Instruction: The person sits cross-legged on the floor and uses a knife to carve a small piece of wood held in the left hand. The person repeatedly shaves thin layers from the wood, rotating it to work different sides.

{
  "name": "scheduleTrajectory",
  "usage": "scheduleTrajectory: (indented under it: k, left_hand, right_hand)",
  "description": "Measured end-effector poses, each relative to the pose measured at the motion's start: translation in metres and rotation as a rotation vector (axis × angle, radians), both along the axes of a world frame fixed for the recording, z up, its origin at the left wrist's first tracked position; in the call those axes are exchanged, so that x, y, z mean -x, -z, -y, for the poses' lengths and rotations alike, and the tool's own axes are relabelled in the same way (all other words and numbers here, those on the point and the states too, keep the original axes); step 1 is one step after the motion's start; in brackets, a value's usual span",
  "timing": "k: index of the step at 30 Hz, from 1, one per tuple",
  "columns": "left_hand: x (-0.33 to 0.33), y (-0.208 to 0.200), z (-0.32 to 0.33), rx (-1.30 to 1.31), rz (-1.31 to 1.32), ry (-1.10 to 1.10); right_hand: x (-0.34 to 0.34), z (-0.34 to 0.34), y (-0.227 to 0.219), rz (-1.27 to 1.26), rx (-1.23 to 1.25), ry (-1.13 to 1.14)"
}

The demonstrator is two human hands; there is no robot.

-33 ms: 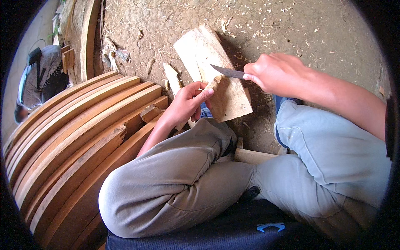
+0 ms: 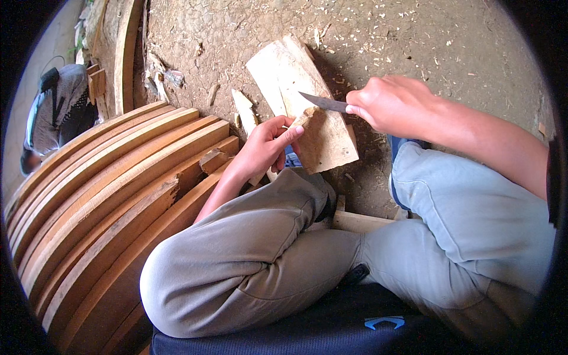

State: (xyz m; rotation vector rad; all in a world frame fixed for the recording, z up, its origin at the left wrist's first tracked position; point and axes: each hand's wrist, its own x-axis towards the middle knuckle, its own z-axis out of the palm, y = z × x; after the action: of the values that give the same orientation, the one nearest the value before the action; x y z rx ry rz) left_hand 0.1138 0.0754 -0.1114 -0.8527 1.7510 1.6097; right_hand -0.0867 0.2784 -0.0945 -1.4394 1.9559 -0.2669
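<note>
My right hand [image 2: 393,106] is wrapped round the handle of a knife [image 2: 322,102], hiding most of the handle. The dark pointed blade lies over a pale, thick wooden block [image 2: 278,71], tip toward the left. Between thumb and fingers, my left hand [image 2: 269,148] pinches a small rough piece of wood [image 2: 305,118] above the block, just below the blade. I cannot tell whether the blade touches that piece. The block rests tilted on the ground in front of my feet, its near end casting a shadowed face toward me.
Curved stacked wooden boards [image 2: 124,177] fill the left side. A pale split offcut [image 2: 244,109] lies beside the block, and wood scraps [image 2: 158,77] and shavings litter the dirt floor [image 2: 444,41]. Another person [image 2: 62,106] is at the far left. A wooden strip [image 2: 361,222] lies between my legs.
</note>
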Motion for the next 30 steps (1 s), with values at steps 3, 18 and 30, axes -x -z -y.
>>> scheduleTrajectory:
  k: [3,18,30]
  left_hand:
    - [-0.001,0.000,0.000,0.000,0.005,-0.015]
    - [-0.011,-0.001,0.008,0.008,0.097,0.073]
    - [-0.033,0.037,0.009,0.054,-0.063,0.048]
  right_hand:
    - [0.001,0.006,-0.009,0.040,-0.165,-0.012]
    - [-0.006,0.006,-0.001,0.011,-0.081,-0.050]
    - [-0.004,0.010,-0.015,-0.026,-0.114,-0.102]
